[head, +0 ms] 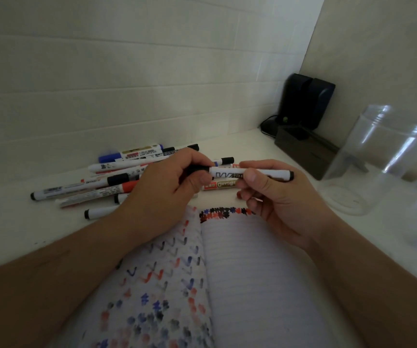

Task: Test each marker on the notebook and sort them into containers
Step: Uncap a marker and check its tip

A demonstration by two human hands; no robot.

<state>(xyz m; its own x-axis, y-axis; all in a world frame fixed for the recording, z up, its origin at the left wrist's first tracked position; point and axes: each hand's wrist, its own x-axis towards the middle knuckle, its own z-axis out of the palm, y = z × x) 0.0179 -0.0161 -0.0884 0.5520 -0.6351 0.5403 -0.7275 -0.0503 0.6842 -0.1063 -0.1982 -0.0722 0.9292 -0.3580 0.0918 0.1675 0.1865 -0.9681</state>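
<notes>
Marker [250, 174] — held level above the notebook [252, 272], long axis left-right; our left hand [167, 187] gripped its capped end, our right hand [272, 194] pinched the barrel — both equally near.

Both forearms are bare from the lower edge of the view up to the wrists, with no sleeve, watch or band showing. The left hand [167, 187] and right hand [275, 194] carry no rings that can be made out, though the dim light may hide small details. Fingernails are short and unpainted.
</notes>
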